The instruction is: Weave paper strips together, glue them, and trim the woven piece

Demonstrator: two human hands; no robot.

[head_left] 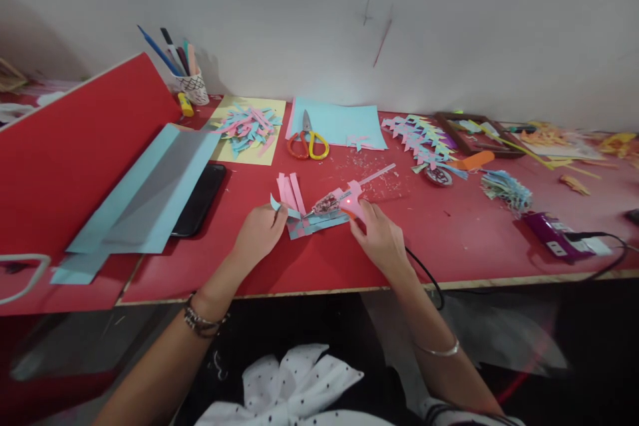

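My right hand (pixel 382 236) is wrapped round a pink glue gun (pixel 352 198) with a lit red light and a black cord. Its nozzle points left, close to the strips by my left hand. Between thumb and fingers, my left hand (pixel 262 233) pinches a light blue paper strip (pixel 288 212). Pink paper strips (pixel 290 192) stand up just behind that hand. Under the gun and the strips lies a flat piece of woven blue and pink paper (pixel 314 225), partly covered.
Scissors (pixel 308 140) lie on blue paper sheets (pixel 344 121) at the back. Cut strips (pixel 249 128) are heaped on yellow paper. A phone (pixel 202 203) lies partly under folded blue paper (pixel 144 190). At right are a purple extension box (pixel 554 237) and a folded paper chain (pixel 419 140).
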